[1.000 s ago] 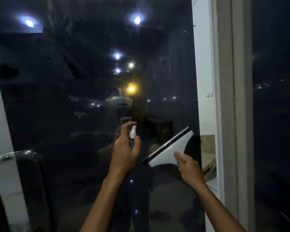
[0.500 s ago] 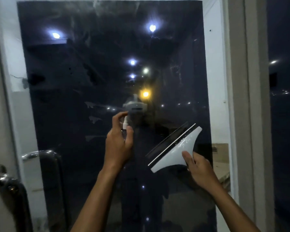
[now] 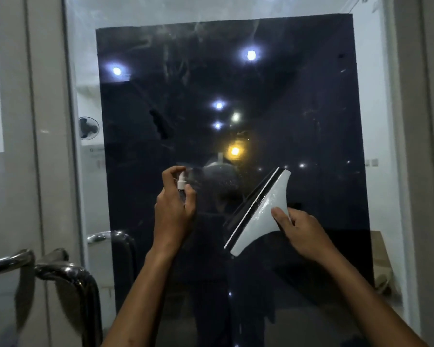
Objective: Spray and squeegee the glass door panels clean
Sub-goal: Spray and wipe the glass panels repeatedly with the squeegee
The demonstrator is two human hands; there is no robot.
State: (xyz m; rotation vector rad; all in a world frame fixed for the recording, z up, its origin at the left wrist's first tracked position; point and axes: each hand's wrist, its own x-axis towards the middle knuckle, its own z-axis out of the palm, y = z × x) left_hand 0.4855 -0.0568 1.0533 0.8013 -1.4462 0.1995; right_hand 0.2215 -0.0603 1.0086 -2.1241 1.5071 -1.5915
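Gripping spray bottle (image 3: pixel 181 180) left hand (image 3: pixel 173 211), squeegee (image 3: pixel 259 211) right hand (image 3: pixel 302 232), before glass (image 3: pixel 298 108).

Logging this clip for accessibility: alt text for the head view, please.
Before a dark glass door panel, the left hand holds a small spray bottle and the right hand a white squeegee, tilted diagonally.

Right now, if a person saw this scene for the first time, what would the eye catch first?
First, the pale squeegee, tilted, which the right hand grips right of centre. Beside it, the left hand holds a small spray bottle toward the dark glass panel, where ceiling lights reflect. At lower left are chrome door handles.
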